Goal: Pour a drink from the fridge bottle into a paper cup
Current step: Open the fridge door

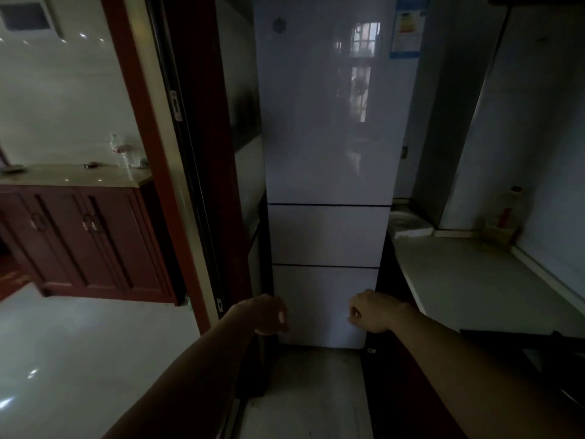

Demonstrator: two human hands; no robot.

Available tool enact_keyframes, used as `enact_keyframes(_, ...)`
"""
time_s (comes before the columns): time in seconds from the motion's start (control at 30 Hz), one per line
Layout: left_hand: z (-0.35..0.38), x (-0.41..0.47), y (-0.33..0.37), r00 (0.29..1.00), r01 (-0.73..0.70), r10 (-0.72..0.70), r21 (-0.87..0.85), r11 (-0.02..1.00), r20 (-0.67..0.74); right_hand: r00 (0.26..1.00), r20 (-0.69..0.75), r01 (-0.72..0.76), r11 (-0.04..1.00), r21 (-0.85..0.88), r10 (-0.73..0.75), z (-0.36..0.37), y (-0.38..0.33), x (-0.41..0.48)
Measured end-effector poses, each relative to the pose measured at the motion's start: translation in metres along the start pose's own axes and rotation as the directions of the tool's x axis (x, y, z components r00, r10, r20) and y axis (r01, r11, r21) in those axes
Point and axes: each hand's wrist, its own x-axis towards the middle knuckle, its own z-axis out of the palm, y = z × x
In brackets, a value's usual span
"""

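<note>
Your fridge [329,122] is closed, so the inside's hidden, and its top runs off the frame. The sticker [406,26] is too blurry to read. Fingers on your left hand [266,315] and right hand [373,312] curl out of sight.
</note>
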Motion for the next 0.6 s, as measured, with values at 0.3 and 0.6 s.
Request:
enact_keyframes(0.3,-0.062,0.098,-0.021,0.997,0.077,-0.078,0.125,0.989,0.005,0.995,-0.02,0.099,0.995,0.012,-0.099,-0.047,0.053,0.11)
enact_keyframes(0.6,-0.108,0.189,-0.015,0.998,0.069,-0.069,0.131,0.989,-0.001,0.994,-0.056,0.098,0.993,0.058,-0.095,-0.093,0.113,0.196)
